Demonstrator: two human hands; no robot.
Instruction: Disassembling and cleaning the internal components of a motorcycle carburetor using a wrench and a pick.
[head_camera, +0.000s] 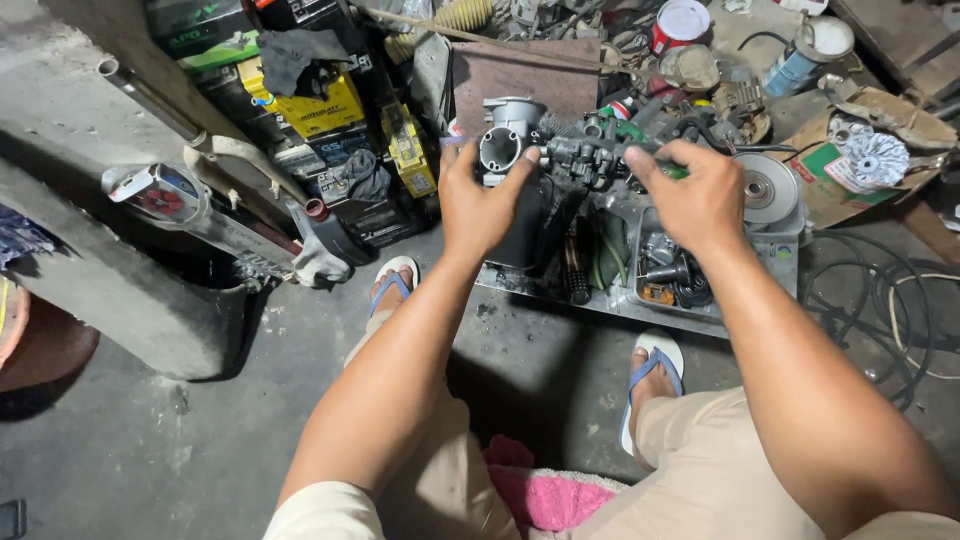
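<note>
A grey metal carburetor (560, 148) with a round bore at its left end is held up in front of me with both hands. My left hand (480, 205) grips its left end, the thumb resting by the round opening. My right hand (700, 200) closes over its right end, where a green part shows under the fingers. The carburetor hangs above a metal tray (620, 300) holding dark engine parts, springs and hoses.
Stacked yellow and black battery boxes (320, 110) stand at the back left. A chrome exhaust pipe (165, 195) leans on a concrete block. A round metal disc (765, 190), a cardboard box, cans and coiled cables (890, 300) lie at the right. A pink cloth (545, 490) lies between my knees.
</note>
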